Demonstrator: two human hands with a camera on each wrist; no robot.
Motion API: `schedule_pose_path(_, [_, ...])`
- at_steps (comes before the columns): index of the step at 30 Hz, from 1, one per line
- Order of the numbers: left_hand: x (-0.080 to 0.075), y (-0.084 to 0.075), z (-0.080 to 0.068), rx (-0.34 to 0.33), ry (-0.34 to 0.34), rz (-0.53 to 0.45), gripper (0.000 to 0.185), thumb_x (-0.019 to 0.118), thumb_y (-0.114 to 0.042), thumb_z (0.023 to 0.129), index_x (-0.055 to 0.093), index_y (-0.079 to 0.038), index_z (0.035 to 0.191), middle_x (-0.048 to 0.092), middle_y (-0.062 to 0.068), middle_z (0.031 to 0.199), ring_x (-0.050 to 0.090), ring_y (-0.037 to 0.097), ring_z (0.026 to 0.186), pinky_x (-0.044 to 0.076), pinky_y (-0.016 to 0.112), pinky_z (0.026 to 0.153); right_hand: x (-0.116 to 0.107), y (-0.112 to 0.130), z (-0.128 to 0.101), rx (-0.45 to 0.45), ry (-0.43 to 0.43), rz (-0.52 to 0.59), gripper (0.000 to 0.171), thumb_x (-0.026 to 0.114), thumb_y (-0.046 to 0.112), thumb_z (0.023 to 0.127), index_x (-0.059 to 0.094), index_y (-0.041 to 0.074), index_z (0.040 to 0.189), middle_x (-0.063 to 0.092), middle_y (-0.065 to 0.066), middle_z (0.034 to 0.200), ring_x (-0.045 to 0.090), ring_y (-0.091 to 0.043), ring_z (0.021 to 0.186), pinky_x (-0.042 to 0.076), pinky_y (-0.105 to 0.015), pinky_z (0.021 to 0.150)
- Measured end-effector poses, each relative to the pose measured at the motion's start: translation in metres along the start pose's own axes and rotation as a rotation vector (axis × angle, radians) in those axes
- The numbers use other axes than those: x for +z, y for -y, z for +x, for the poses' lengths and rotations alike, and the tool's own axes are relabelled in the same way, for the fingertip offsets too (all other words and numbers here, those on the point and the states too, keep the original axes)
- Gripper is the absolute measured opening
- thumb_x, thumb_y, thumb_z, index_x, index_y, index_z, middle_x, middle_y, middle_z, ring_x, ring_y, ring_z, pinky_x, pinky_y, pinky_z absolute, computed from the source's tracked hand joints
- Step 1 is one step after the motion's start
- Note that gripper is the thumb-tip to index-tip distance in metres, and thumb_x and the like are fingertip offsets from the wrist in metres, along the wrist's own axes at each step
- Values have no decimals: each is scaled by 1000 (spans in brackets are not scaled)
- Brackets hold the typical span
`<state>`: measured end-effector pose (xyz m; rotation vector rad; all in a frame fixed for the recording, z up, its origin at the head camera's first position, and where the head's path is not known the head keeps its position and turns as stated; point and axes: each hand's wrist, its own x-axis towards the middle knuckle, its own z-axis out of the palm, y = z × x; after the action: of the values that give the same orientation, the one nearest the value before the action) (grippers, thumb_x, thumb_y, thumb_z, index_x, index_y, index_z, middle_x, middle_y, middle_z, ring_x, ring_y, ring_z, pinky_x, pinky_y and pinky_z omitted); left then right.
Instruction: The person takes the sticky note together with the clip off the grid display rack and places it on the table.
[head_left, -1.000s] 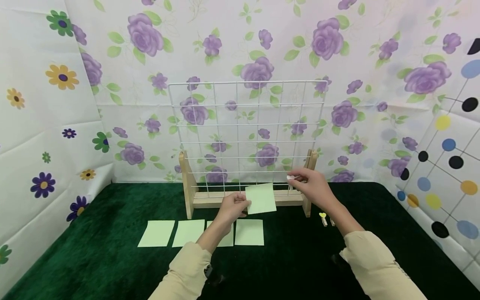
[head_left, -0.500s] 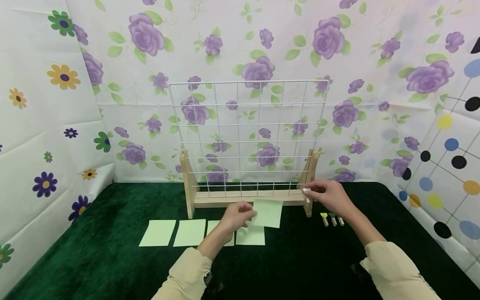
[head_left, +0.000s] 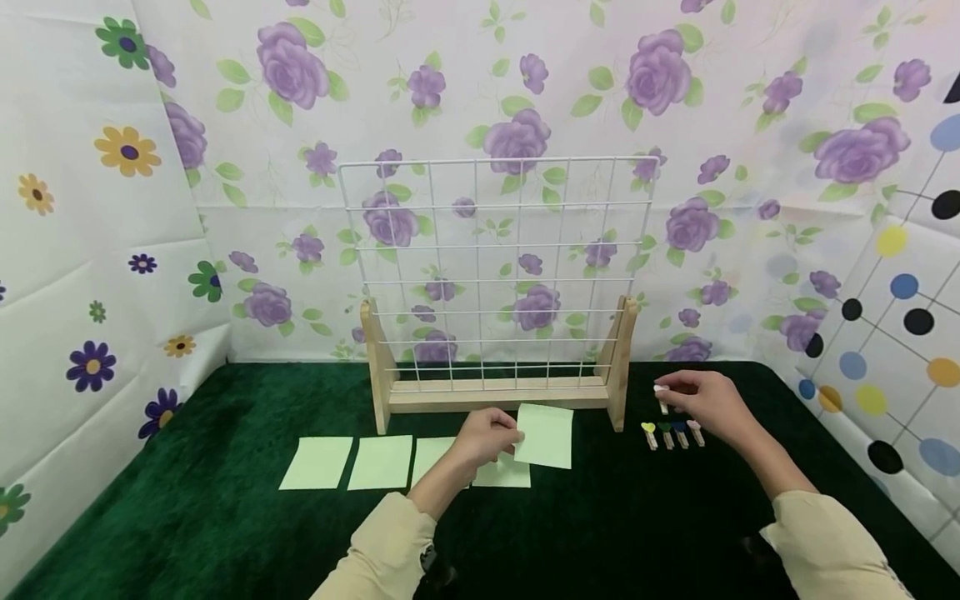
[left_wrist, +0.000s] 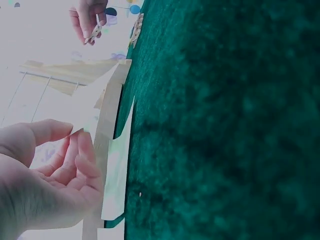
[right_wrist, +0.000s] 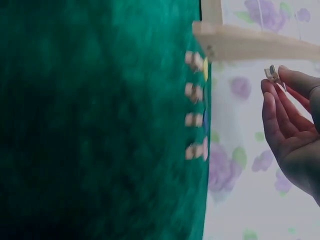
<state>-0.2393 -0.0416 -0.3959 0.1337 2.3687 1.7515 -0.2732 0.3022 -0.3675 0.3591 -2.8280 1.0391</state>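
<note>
Between thumb and fingers, my left hand [head_left: 483,437] pinches the left edge of a pale green paper square [head_left: 545,437]. The sheet is raised in front of the rack and overlaps another green sheet [head_left: 502,475] on the table in the head view. My right hand [head_left: 708,402] pinches a small wooden clothespin [right_wrist: 272,75] with a white top, to the right of the rack. Below that hand, several small clothespins [head_left: 651,437] with yellow, green, blue and pink tops lie in a row. The white wire grid rack [head_left: 495,246] stands upright on wooden feet behind both hands.
More pale green sheets [head_left: 317,463] lie in a row at the left, the third partly hidden by the left forearm. Dark green cloth [head_left: 187,500] covers the table. A flowered backdrop [head_left: 262,150] rises behind the rack, with patterned sheets at both sides.
My right hand has moved right with the white-topped clothespin, from the rack to above the row of clothespins. My left hand has shifted right and down with the paper.
</note>
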Motion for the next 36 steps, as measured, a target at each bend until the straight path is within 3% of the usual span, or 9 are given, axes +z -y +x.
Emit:
schedule_pose_path(12, [16,-2,2,-32,25,-76,9,67,-3,87,61,1,91,66,7,79,63,16,67,54,30,62,-20,-45,-12,122,23,-7,42,63,29,96,63,-6,119,66,-22,106,66,-26,83,55,-40,70])
schedule_pose_path(21, [24,-5,2,-52,37,-88,17,68,2,85,59,6,98,66,11,75,61,16,61,54,28,60,-24,-61,-17,146,48,-26,40,62,26,96,64,-8,117,67,-21,104,66,-24,79,55,-39,68])
schedule_pose_path(28, [23,-4,-2,-69,66,18,14,67,-5,89,60,2,99,66,9,75,63,15,61,49,25,54,-23,-68,-18,149,93,-20,37,63,23,95,65,-7,114,66,-22,104,65,-22,76,55,-38,66])
schedule_pose_path(36, [22,-6,-2,-43,72,109,8,64,-6,90,61,0,94,63,7,69,58,14,57,41,24,52,-23,-77,-21,189,98,9,34,64,19,94,65,-9,114,65,-22,105,64,-21,77,54,-35,66])
